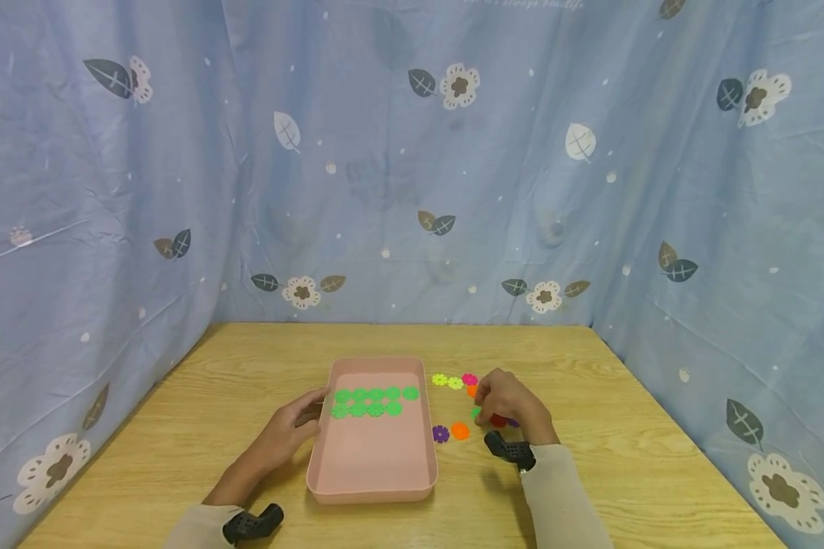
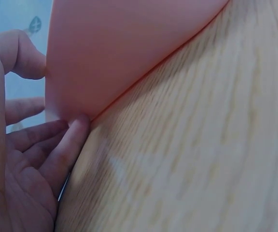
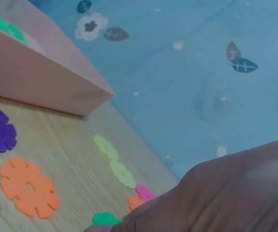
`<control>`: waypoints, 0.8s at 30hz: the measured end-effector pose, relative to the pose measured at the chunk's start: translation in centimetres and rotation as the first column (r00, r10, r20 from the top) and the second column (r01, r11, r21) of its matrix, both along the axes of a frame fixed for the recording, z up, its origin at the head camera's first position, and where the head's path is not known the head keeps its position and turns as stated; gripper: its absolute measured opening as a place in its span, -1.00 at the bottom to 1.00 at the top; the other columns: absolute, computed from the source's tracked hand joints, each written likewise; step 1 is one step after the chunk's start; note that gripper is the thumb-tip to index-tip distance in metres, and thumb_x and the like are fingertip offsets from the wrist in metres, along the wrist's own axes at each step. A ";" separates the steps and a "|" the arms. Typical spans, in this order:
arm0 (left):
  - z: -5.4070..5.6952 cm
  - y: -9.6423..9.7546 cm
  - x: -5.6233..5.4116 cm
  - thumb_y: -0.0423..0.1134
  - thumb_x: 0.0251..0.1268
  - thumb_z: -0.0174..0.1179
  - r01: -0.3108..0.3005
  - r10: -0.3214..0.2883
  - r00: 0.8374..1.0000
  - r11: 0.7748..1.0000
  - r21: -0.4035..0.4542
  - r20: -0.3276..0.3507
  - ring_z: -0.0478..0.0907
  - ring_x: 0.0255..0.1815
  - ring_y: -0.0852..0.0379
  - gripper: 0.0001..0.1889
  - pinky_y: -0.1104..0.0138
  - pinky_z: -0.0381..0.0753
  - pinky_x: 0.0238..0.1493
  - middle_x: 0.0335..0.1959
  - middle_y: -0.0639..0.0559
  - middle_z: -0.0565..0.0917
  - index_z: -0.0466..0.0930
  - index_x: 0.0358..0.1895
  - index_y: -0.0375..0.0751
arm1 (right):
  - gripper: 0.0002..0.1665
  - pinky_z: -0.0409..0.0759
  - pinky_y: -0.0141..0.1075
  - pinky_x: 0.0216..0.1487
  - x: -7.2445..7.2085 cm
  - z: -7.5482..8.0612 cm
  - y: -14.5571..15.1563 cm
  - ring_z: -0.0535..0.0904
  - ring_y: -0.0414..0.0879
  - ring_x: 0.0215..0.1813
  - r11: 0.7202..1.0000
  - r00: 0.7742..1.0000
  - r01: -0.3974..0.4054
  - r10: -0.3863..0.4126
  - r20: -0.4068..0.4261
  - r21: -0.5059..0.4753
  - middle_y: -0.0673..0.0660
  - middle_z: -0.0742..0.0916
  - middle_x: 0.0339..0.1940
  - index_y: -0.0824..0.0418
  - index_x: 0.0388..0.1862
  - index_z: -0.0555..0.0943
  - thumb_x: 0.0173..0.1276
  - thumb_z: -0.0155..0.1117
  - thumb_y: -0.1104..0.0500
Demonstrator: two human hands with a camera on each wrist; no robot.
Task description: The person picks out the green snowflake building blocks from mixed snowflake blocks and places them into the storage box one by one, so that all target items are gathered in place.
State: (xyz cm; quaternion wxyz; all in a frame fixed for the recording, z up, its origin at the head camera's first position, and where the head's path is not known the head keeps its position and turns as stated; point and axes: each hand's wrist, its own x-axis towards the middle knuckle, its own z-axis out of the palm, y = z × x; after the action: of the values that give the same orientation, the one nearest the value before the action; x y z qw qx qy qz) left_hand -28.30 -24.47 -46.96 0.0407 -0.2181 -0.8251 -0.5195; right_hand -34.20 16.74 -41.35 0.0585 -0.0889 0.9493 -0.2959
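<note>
A pink tray (image 1: pixel 374 473) holds several green flower-shaped discs (image 1: pixel 375 395) laid in two rows near its far end. My left hand (image 1: pixel 291 427) grips the tray's left rim; in the left wrist view its fingers bear on the outer pink wall (image 2: pixel 115 53), low down by the tabletop. To the right of the tray, my right hand (image 1: pixel 511 400) bends down over the loose discs, thumb and fingertips at a green flower disc (image 3: pixel 105 218). Part of that disc is hidden by the hand. Red and blue discs (image 1: pixel 498 421) show beneath the palm.
A purple disc (image 1: pixel 441 434) and an orange disc (image 1: pixel 460 431) lie beside the tray's right wall. Farther back are two yellow discs (image 1: pixel 448 381), a pink disc (image 1: pixel 470 379) and another orange disc (image 1: pixel 472 391). Behind the wooden table (image 1: pixel 247 351) hangs a blue patterned curtain (image 1: pixel 384 191).
</note>
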 end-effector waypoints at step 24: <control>0.1 0.1 0.1 -0.42 0.37 0.04 0.003 -0.003 1.000 1.000 0.012 0.015 0.46 0.36 -0.28 -0.35 0.22 0.53 0.28 0.38 -0.37 0.44 0.21 0.53 -0.37 | -0.90 0.56 -0.34 -0.57 -0.5 0.8 -4.8 0.68 0.16 -0.52 0.928 0.976 -0.159 0.096 -0.195 -0.338 0.17 0.72 -0.49 0.36 -0.24 0.71 0.30 0.29 0.41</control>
State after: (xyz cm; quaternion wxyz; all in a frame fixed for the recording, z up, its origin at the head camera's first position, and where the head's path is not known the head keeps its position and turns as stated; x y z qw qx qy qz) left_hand -28.15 -24.38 -46.85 0.0350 -0.2154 -0.8220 -0.5261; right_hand -34.66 11.91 -40.54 -0.0229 -0.1851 0.8746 -0.4475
